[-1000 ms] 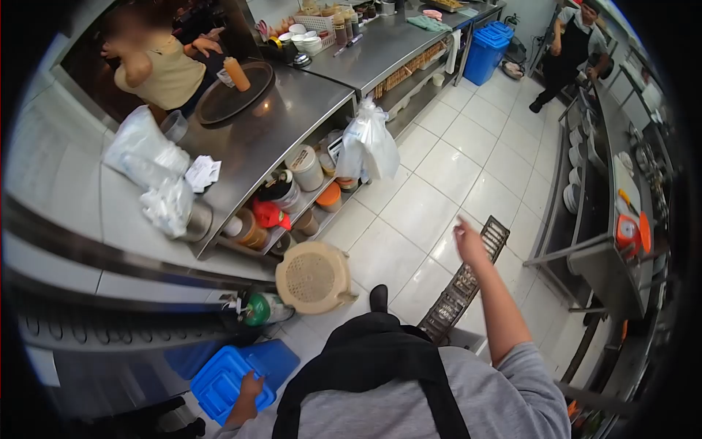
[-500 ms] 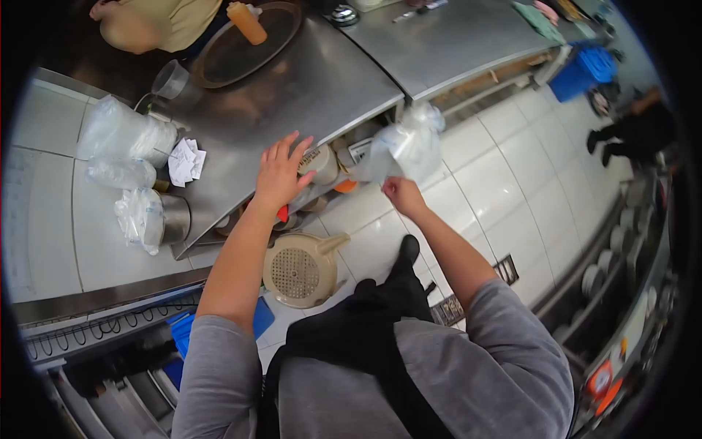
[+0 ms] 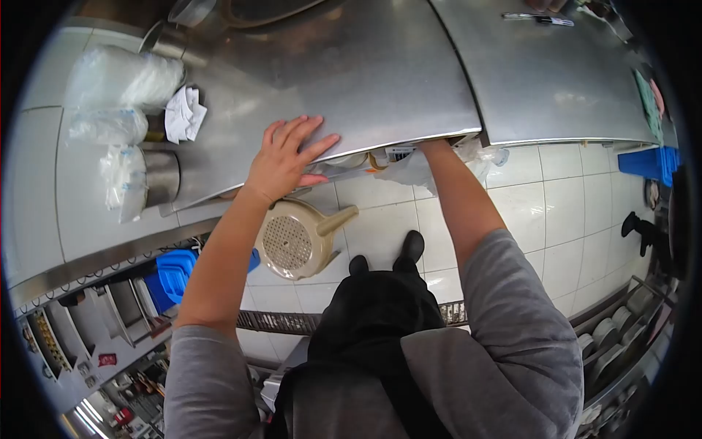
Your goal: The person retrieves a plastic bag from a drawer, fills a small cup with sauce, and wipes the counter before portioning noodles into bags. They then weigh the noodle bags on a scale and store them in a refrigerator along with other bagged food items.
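My left hand (image 3: 287, 157) rests with spread fingers on the front edge of the steel counter (image 3: 351, 80), holding nothing. The right forearm reaches in under the counter's edge, and my right hand (image 3: 433, 145) is mostly hidden there, its fingers out of sight. Around that wrist hangs a clear plastic bag (image 3: 413, 172); whether the hand grips it cannot be made out. Containers, one with a printed label (image 3: 399, 153), show on the shelf below the counter edge, left of the right hand.
A beige perforated stool (image 3: 287, 244) stands on the tiled floor. Bagged items (image 3: 124, 77), papers (image 3: 184, 115) and a metal pot (image 3: 161, 177) are at the counter's left. Blue bins (image 3: 175, 274) sit lower left; another blue bin (image 3: 649, 165) is at far right.
My right hand has moved from beside the hanging bag to under the counter edge. The left hand still lies on the counter. The view has turned, and the person across the counter has left it.
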A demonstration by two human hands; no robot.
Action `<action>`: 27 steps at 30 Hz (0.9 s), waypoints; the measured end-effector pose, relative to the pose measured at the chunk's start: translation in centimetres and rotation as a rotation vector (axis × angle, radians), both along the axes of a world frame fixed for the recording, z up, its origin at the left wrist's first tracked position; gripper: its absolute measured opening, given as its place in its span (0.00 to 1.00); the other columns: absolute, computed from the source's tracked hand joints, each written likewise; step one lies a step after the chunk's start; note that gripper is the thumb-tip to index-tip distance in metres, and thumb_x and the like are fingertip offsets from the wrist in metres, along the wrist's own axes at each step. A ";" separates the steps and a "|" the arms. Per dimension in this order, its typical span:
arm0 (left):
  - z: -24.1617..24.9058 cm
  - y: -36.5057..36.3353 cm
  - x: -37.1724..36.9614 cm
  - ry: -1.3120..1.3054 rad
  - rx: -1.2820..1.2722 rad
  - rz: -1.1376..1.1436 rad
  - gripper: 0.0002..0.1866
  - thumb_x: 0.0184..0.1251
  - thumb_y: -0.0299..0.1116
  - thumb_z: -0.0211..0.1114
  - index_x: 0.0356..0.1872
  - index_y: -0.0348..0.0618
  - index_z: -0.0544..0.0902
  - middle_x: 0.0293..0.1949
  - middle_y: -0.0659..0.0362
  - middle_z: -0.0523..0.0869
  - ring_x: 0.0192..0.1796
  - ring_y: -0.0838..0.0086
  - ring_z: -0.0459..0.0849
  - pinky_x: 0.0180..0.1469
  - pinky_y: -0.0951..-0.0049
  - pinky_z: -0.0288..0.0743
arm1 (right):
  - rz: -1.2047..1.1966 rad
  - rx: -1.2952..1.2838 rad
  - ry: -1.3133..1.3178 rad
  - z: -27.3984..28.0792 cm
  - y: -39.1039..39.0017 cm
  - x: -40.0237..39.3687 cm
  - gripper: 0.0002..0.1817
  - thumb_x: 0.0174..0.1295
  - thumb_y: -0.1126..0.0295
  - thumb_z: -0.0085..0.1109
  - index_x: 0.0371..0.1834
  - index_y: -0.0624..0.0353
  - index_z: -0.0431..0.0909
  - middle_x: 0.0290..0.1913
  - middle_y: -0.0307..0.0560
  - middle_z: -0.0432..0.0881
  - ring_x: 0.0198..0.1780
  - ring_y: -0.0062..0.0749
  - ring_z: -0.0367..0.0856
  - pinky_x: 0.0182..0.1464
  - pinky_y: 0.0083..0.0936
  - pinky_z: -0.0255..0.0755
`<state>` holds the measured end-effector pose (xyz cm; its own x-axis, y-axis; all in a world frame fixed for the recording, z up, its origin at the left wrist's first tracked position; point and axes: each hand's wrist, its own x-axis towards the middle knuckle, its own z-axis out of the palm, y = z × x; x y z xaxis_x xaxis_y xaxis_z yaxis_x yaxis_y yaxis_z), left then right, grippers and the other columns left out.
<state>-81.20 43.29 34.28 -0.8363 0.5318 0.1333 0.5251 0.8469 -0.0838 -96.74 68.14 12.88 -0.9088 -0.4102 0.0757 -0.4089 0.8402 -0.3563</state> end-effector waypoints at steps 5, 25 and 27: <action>-7.2 3.7 4.3 0.273 0.494 -0.196 0.26 0.49 0.44 0.75 0.52 0.60 0.81 0.62 0.58 0.75 0.57 0.61 0.77 0.57 0.58 0.71 | 0.059 -0.051 0.128 0.7 1.6 1.1 0.18 0.62 0.72 0.51 0.56 0.62 0.77 0.58 0.59 0.78 0.62 0.53 0.74 0.62 0.41 0.70; -7.1 16.2 6.0 -1.127 1.806 0.735 0.22 0.66 0.27 0.65 0.61 0.38 0.76 0.51 0.61 0.81 0.56 0.76 0.77 0.61 0.72 0.69 | -0.018 -1.339 -0.344 7.7 5.1 20.6 0.41 0.48 0.84 0.68 0.65 0.55 0.56 0.62 0.48 0.62 0.69 0.39 0.65 0.69 0.41 0.65; -4.3 16.9 4.9 -1.107 1.708 0.773 0.24 0.63 0.23 0.65 0.62 0.38 0.75 0.55 0.59 0.80 0.59 0.74 0.76 0.64 0.71 0.67 | 0.091 -1.357 -0.400 9.0 5.3 21.5 0.39 0.51 0.79 0.70 0.65 0.51 0.59 0.69 0.47 0.59 0.76 0.42 0.56 0.73 0.43 0.59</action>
